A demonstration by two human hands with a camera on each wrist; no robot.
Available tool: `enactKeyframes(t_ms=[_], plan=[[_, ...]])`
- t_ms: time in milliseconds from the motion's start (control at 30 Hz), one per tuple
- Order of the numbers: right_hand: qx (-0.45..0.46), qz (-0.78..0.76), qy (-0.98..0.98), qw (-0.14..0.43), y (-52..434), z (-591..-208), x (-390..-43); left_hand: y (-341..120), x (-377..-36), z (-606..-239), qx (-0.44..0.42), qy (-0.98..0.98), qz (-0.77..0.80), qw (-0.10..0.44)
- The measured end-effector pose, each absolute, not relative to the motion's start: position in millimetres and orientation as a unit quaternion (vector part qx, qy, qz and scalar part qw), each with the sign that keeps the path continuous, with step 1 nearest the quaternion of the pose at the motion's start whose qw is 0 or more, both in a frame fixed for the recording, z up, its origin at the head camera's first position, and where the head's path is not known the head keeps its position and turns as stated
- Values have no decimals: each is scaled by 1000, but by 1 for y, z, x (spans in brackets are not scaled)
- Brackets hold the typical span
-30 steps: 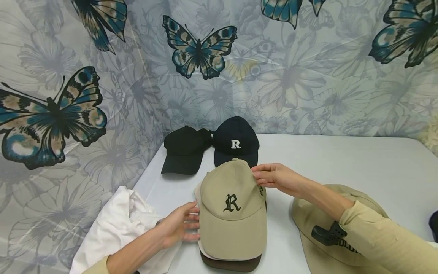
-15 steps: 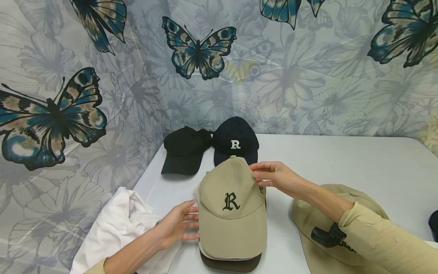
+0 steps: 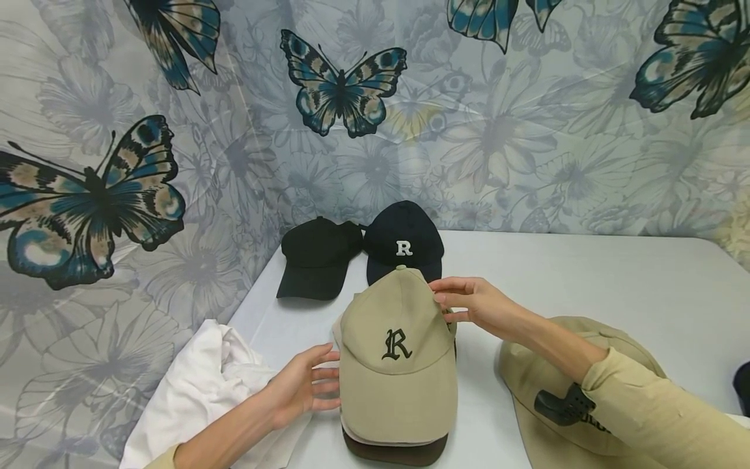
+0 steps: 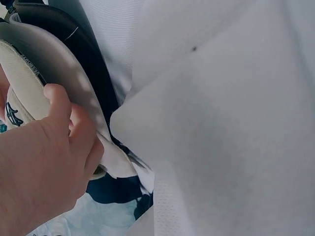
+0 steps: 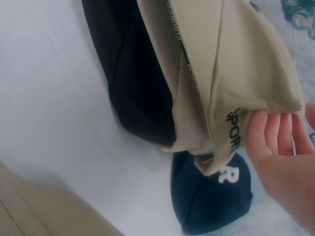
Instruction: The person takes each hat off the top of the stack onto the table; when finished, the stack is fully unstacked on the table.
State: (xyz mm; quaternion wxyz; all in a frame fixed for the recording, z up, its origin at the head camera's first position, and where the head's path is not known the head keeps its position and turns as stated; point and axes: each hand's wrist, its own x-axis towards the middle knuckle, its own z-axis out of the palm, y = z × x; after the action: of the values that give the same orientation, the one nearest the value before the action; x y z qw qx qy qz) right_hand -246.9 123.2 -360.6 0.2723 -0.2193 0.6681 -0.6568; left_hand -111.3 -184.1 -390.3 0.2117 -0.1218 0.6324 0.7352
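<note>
A khaki baseball cap (image 3: pixel 398 326) with a dark letter R lies on top of a stack of caps, tilted toward me. A dark brown cap brim (image 3: pixel 395 453) shows below it, and a pale cap (image 4: pixel 81 78) lies between. My left hand (image 3: pixel 301 384) touches the stack's left side with its fingers fairly straight and spread. My right hand (image 3: pixel 480 303) pinches the khaki cap's crown on the right near the top. In the right wrist view, these fingers (image 5: pixel 275 130) lie against the crown beside dark lettering.
Behind the stack sit a black cap (image 3: pixel 319 257) and a navy cap (image 3: pixel 404 234) with a white R. White cloth (image 3: pixel 205 384) lies crumpled at the left. Under my right forearm is a larger khaki hat (image 3: pixel 521 384). A butterfly-print curtain (image 3: pixel 498 130) hangs behind the white table (image 3: pixel 556 273).
The khaki cap's crown has risen slightly and shifted a little left, with my right hand at it. The side lettering near my right fingers is now covered. My left hand stays almost still.
</note>
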Motion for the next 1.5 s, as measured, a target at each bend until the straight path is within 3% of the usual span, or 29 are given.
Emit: enactKeyframes(t_ms=[1500], plan=[[-212, -643, 701, 223, 124, -353, -240, -185, -106, -379, -98, 633, 737, 214]])
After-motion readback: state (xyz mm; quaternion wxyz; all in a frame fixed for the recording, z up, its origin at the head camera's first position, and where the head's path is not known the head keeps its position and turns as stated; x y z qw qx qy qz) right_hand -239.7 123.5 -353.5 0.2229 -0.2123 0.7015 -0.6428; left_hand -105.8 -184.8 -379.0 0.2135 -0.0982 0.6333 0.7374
